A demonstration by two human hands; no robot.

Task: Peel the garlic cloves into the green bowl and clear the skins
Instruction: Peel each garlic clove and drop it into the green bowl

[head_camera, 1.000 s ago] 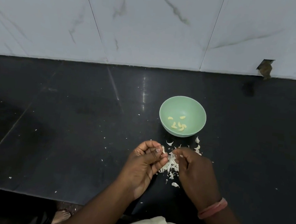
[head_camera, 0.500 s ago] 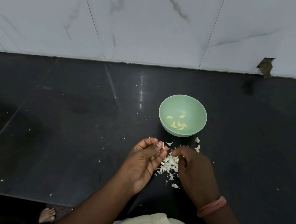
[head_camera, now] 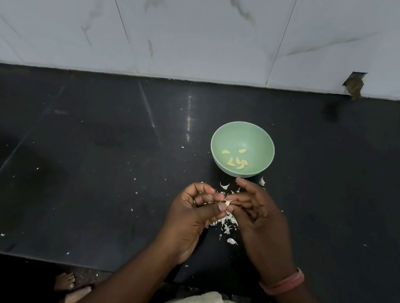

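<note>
The green bowl [head_camera: 256, 142] stands on the black counter with several peeled yellow cloves [head_camera: 236, 161] in its bottom. Just in front of it, my left hand [head_camera: 193, 215] and my right hand [head_camera: 259, 214] meet above a pile of white garlic skins [head_camera: 227, 224]. Between the tips of both hands sits a small pale garlic clove [head_camera: 227, 203]. My left thumb and curled fingers pinch it. My right fingertips pinch it from the other side, with the index finger pointing up toward the bowl.
The black counter [head_camera: 94, 165] carries scattered skin flecks [head_camera: 223, 186] around the bowl and to the left. A white marble-tiled wall [head_camera: 207, 28] rises behind, with a chipped hole [head_camera: 353, 87] at the right. Bare feet show below the counter's front edge.
Both hands have lifted slightly off the skin pile and come closer together. My right hand has turned, its fingers now spread toward the bowl.
</note>
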